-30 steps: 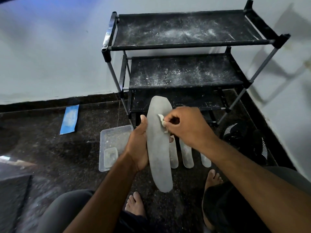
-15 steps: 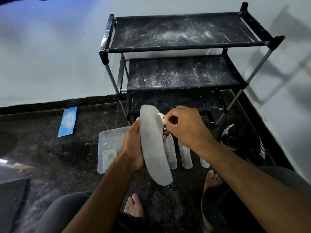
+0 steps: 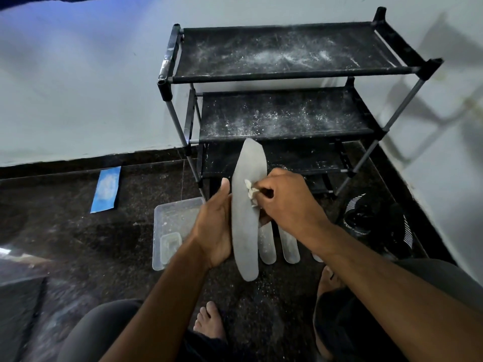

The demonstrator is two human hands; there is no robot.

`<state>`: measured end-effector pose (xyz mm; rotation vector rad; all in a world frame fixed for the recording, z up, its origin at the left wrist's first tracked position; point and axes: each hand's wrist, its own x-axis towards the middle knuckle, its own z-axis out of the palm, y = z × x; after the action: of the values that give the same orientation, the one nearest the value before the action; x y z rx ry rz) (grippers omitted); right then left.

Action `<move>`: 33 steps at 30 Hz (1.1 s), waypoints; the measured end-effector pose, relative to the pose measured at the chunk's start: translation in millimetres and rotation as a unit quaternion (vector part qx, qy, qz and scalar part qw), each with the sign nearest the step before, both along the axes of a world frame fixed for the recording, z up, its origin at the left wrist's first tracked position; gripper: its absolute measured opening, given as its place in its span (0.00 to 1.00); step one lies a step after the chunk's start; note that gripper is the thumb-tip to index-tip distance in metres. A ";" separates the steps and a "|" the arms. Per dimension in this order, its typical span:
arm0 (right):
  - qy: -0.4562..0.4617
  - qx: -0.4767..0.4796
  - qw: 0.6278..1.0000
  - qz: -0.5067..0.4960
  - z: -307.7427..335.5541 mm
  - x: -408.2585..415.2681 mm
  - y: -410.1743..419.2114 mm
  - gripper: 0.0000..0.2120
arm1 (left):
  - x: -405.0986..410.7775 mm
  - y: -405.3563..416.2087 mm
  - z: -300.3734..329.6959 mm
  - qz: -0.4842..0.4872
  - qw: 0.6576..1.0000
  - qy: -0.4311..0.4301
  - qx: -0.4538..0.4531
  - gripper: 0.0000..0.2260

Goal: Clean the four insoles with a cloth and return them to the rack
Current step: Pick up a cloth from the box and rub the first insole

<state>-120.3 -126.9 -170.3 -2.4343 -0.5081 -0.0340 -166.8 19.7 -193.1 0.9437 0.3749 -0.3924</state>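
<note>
While gripped left, insole (image 3: 245,218) upright

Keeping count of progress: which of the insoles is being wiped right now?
The big grey insole held up by the left hand, with the right hand pressing the cloth on it. The other insoles lie on the floor.

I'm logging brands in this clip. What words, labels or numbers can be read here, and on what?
Black shoe beside the rack: white lettering near its lower edge, too blurred to read for certain.
Blue packet on the floor: pale print, unreadable.
No text shows on the insoles, tray or rack.
</note>
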 end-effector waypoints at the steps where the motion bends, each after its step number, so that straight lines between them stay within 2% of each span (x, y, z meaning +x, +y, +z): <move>1: -0.010 -0.001 1.000 -0.008 -0.3 0.8 -0.3 0.07 | -0.5 -2.0 0.1 0.003 1.000 -0.001 -0.009 0.27; 5: -0.046 -0.014 0.999 -0.006 -4.8 0.5 -0.1 0.10 | -1.1 -2.4 -4.3 0.002 1.000 -0.015 -0.019 0.30; 9: -0.035 -0.043 0.996 0.072 -5.0 -1.2 -1.0 0.15 | -1.2 -1.6 -2.5 -0.006 1.000 -0.012 -0.006 0.24; 11: -0.026 -0.045 0.994 0.101 -5.9 1.2 -2.7 0.16 | -0.5 1.2 -4.4 0.001 1.000 -0.008 0.001 0.25; 17: 0.046 0.070 0.995 0.059 -7.2 7.1 -1.1 0.09 | -0.1 2.7 -6.4 0.010 1.000 0.003 0.027 0.29; 21: 0.024 -0.003 0.983 0.181 -4.1 -12.5 6.7 0.07 | -1.4 2.4 -2.9 0.012 1.000 0.006 0.018 0.29; 23: 0.051 0.021 0.974 0.220 1.8 -19.3 10.1 0.06 | -1.2 3.7 -1.0 0.018 1.000 0.011 0.007 0.30; 27: 0.015 0.072 0.992 0.101 7.3 -3.4 0.4 0.05 | -0.4 7.3 -0.7 0.051 0.999 0.014 -0.005 0.29; 30: -0.025 -0.047 0.994 0.094 5.1 -1.4 -0.2 0.06 | -1.0 3.9 0.3 0.043 0.999 0.022 -0.005 0.29; 33: 0.020 -0.060 0.984 0.166 4.2 -19.8 8.7 0.07 | -0.8 2.3 0.2 0.045 0.998 0.026 -0.026 0.29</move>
<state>-140.1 -118.1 -166.1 -2.4287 -0.9143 0.1903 -167.6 22.1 -192.9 0.8643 0.4514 -0.3436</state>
